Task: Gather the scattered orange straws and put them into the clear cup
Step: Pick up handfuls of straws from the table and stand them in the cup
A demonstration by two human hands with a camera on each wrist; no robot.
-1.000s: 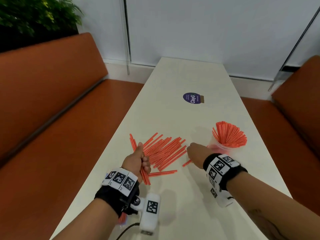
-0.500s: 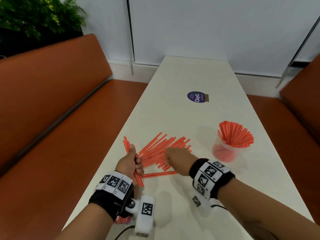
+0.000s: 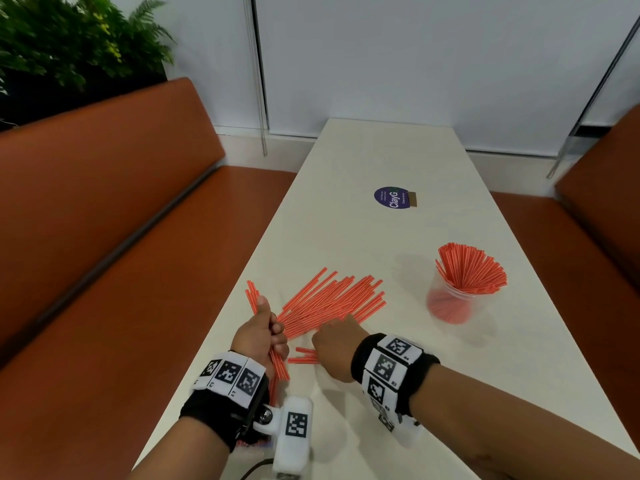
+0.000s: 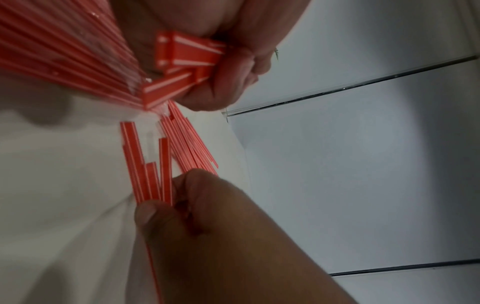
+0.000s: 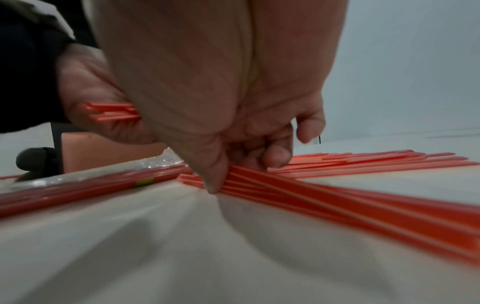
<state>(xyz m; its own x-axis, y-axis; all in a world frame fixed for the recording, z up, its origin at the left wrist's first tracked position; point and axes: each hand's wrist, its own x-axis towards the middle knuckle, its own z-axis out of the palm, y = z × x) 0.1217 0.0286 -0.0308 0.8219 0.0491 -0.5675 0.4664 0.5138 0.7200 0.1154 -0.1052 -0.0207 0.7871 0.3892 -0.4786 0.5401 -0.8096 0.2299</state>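
A pile of orange straws (image 3: 332, 299) lies fanned out on the white table (image 3: 363, 161). My left hand (image 3: 265, 332) grips a bundle of straws (image 3: 254, 294), seen close in the left wrist view as straw ends (image 4: 187, 51) under curled fingers. My right hand (image 3: 337, 344) reaches into the near edge of the pile; its thumb and fingers pinch a few straws (image 5: 249, 179) against the table, also visible in the left wrist view (image 4: 150, 185). The clear cup (image 3: 453, 299) stands to the right, packed with upright straws (image 3: 472, 268).
A round purple sticker (image 3: 393, 198) lies farther up the table. Orange benches (image 3: 104, 220) run along both sides, with a plant (image 3: 69, 39) at the back left. A plastic-wrapped pack of straws (image 5: 78, 185) lies near my left wrist.
My right hand moved left from beside the cup to the pile's near edge and closed its fingers on a few straws. The left hand kept its bundle.
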